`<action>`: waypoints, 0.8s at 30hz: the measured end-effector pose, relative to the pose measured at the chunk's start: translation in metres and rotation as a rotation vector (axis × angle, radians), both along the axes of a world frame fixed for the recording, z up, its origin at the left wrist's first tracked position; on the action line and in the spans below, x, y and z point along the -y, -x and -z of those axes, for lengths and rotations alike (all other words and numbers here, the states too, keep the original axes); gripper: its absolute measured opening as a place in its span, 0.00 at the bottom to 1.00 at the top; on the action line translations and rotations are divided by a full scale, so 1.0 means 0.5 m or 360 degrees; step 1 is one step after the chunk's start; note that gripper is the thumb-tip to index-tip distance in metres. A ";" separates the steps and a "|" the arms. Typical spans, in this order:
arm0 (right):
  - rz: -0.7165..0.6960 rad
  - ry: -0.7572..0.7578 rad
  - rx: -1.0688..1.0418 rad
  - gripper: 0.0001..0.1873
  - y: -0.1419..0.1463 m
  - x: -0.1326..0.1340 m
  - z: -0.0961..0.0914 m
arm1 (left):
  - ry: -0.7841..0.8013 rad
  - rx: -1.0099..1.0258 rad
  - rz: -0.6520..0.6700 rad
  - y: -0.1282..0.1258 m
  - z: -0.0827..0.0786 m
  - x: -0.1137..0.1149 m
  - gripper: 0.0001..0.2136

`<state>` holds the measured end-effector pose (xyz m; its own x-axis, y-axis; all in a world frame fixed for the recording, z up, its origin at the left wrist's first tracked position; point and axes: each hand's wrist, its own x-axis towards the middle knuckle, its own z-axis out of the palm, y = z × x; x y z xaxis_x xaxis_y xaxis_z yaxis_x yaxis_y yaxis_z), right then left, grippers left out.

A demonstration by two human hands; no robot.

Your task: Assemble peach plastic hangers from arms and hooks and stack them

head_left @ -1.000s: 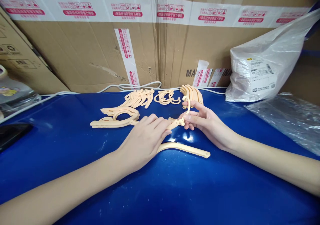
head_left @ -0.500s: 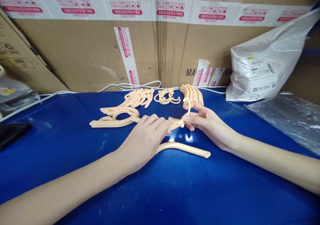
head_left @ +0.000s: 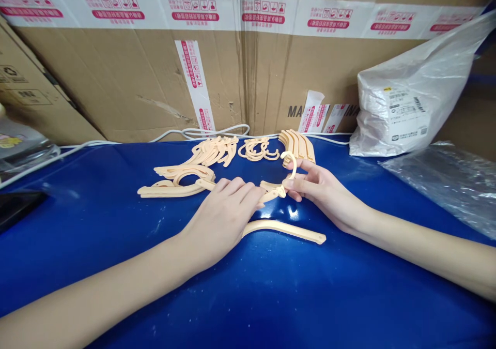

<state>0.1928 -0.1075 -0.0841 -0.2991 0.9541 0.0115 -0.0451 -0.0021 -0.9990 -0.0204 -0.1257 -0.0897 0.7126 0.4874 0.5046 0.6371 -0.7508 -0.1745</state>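
My left hand [head_left: 228, 214] is closed over a cream plastic hanger arm [head_left: 271, 195], covering most of it. At the arm's right end, my right hand [head_left: 315, 186] pinches a curved hanger hook [head_left: 291, 165] between thumb and fingers, the curl standing upward. The hook's base meets the arm's end; whether the two are joined I cannot tell. Nearer to me lies a loose hanger arm [head_left: 287, 228], its left end hidden behind my left hand. Left of that hand rest folded hanger pieces [head_left: 174, 190], partly overlapping.
Behind my hands lie a pile of hanger parts [head_left: 217, 150], several loose hooks [head_left: 253, 150] and a row of curved arms [head_left: 298, 145]. A white cable [head_left: 174, 133] runs along the cardboard box [head_left: 135, 80]. A wrapped parcel [head_left: 403, 111] stands right, beside clear plastic [head_left: 445, 183].
The hook in my right hand has tilted slightly, its curl now a little more open to view. Both hands stay in almost the same place.
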 end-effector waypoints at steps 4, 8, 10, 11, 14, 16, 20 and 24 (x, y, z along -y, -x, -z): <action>-0.0001 -0.0016 0.0006 0.18 -0.002 0.001 0.001 | -0.0025 -0.0022 -0.0008 -0.001 -0.001 -0.002 0.12; 0.0006 -0.0025 0.0021 0.16 -0.002 0.002 0.002 | -0.0036 -0.0037 -0.0013 -0.003 0.000 -0.005 0.11; 0.0019 -0.0030 0.0030 0.17 -0.002 0.002 0.002 | -0.0047 -0.0049 -0.0015 -0.003 0.001 -0.005 0.11; 0.0029 -0.0033 0.0032 0.17 -0.002 0.002 0.002 | -0.0054 -0.0055 -0.0014 -0.003 0.000 -0.005 0.11; 0.0041 -0.0037 0.0034 0.18 -0.002 0.002 0.003 | -0.0061 -0.0077 -0.0030 -0.002 -0.001 -0.003 0.12; 0.0041 -0.0039 0.0034 0.18 0.000 0.003 0.004 | -0.0064 -0.0097 -0.0050 -0.002 -0.002 -0.002 0.13; 0.0086 -0.0086 0.0059 0.19 0.003 0.005 0.005 | -0.0074 -0.0147 -0.0073 -0.002 -0.001 -0.001 0.13; 0.0110 -0.0158 0.0083 0.19 0.005 0.009 0.003 | -0.0091 -0.0177 -0.0077 -0.002 -0.001 0.000 0.13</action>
<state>0.1902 -0.1119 -0.0858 -0.2351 0.9675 0.0929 0.0104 0.0980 -0.9951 -0.0192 -0.1256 -0.0891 0.7421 0.4952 0.4517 0.6466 -0.7064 -0.2879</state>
